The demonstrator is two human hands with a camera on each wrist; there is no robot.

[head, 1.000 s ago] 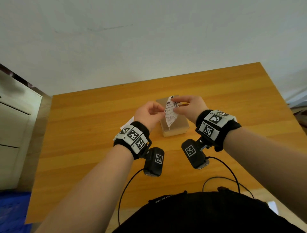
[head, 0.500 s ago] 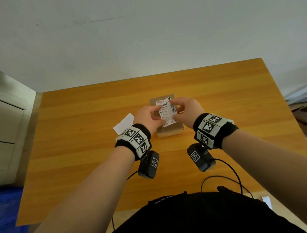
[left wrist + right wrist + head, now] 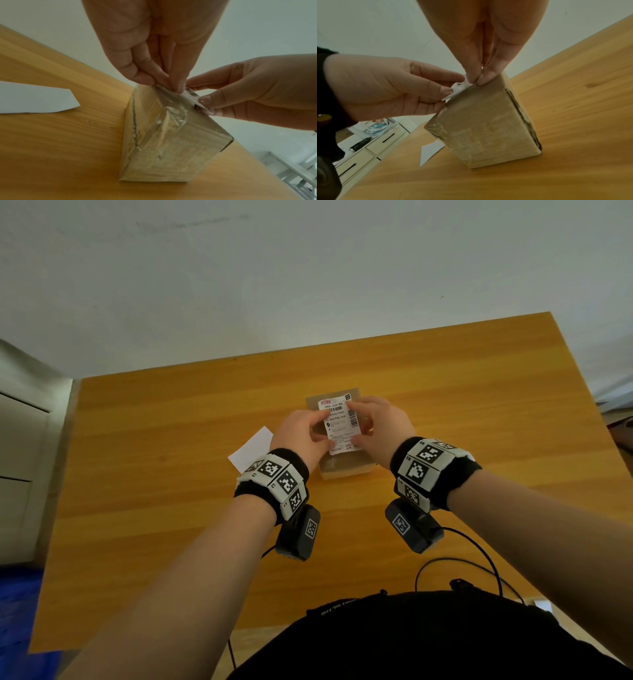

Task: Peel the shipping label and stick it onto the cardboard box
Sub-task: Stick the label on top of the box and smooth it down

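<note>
A small brown cardboard box [image 3: 344, 470] wrapped in clear tape stands in the middle of the wooden table [image 3: 171, 508]. The white printed shipping label [image 3: 339, 424] lies face up over the box's top. My left hand [image 3: 305, 433] pinches the label's left edge and my right hand [image 3: 378, 422] pinches its right edge. In the left wrist view the left fingertips [image 3: 173, 86] hold the label [image 3: 192, 94] at the top rim of the box [image 3: 168, 135]. In the right wrist view the right fingertips [image 3: 476, 79] hold the label [image 3: 458, 89] just above the box [image 3: 488, 121].
A white backing sheet [image 3: 251, 448] lies flat on the table left of the box, also seen as the backing sheet [image 3: 34, 98]. A pale drawer cabinet [image 3: 368, 146] stands off the table's left side. A blue crate [image 3: 17, 611] sits on the floor.
The label hung upright between my hands above the box; it has turned flat, face up, and come down to the box top. Both hands moved lower with it.
</note>
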